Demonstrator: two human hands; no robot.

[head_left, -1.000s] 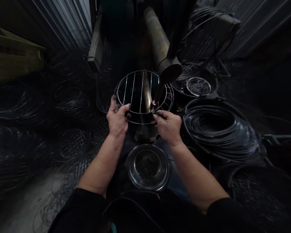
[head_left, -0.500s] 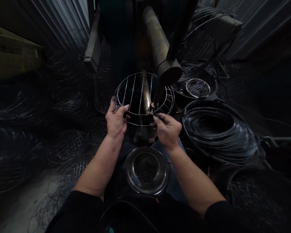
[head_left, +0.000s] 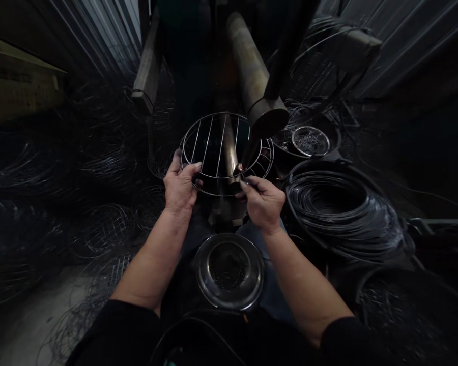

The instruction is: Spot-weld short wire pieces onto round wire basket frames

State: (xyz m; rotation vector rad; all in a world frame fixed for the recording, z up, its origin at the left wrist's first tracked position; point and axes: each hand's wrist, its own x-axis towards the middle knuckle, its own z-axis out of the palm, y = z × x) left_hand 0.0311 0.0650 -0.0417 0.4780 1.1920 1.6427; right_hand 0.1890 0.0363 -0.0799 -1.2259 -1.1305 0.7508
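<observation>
A round wire basket (head_left: 222, 147), two hoops joined by straight bars and short curved wires, is held level in front of me. My left hand (head_left: 180, 184) grips its near left side, thumb on the upper hoop and fingers beneath. My right hand (head_left: 265, 201) is closed in a pinch at the near right rim; the small dark thing at its fingertips is hard to make out. Just above those fingertips, the copper-coloured tip of a dark rod electrode (head_left: 248, 155) meets the rim. A lower metal bar (head_left: 229, 145) passes under the basket.
A shiny metal bowl (head_left: 229, 300) with small wire pieces sits at my lap. On the right are a coil of wire (head_left: 332, 216) in a dark tub and a small round dish (head_left: 311, 141). A thick cylinder arm (head_left: 252, 66) juts overhead. Wire racks (head_left: 112, 229) pile up at left.
Both hands and the basket keep nearly the same place at the electrode tip. The view has shifted slightly; the basket appears a touch further left.
</observation>
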